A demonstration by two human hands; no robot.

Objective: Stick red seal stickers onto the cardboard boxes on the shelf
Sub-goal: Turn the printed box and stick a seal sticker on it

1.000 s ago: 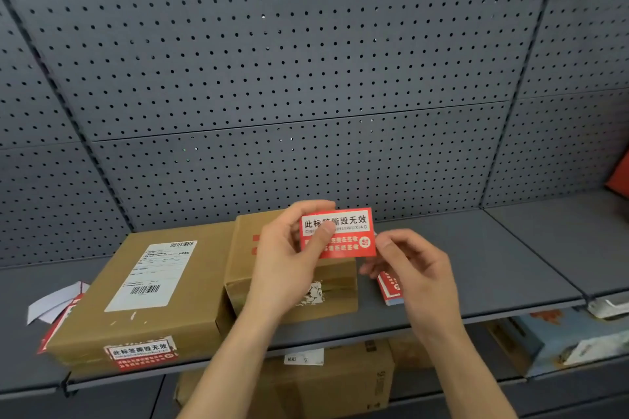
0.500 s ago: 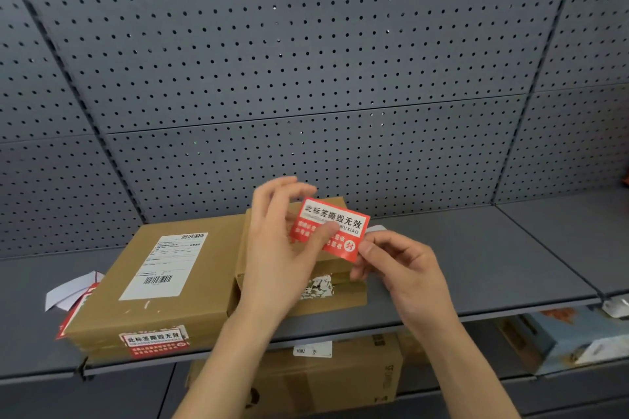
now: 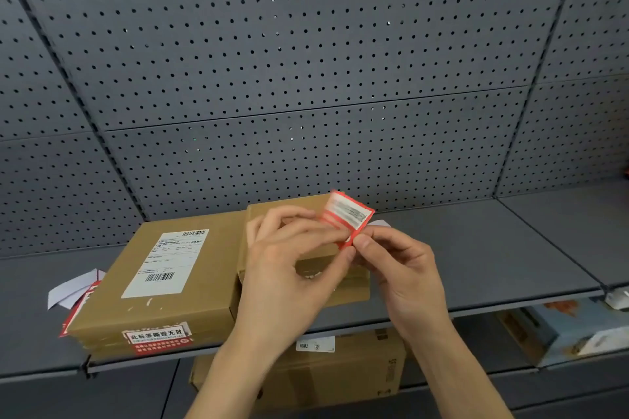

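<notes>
Red and white, the sticker (image 3: 349, 216) sits just right of the middle of the frame, pinched at its bottom end by both hands. The left hand (image 3: 289, 269) has its fingers curled over and its thumb up against the sticker's low corner. The right hand (image 3: 401, 269) pinches the same corner with thumb and first finger. The sticker stands up and leans to the right. It has a white strip with dark writing, too blurry to read, and it looks a bit bent.

Half a second ago the sticker lay flatter to the camera and its words were easy to see. Back then the left hand's fingers pointed up, and now they are folded down.

Behind the hands is a small cardboard box (image 3: 289, 206) on the grey shelf (image 3: 476, 248). Touching its left side is a bigger box (image 3: 211, 282) with a white label (image 3: 166, 262) on top and a red seal (image 3: 158, 338) already stuck on its front edge. White paper scraps (image 3: 71, 289) lie at the far left. A grey wall full of holes (image 3: 306, 61) fills the top.
</notes>
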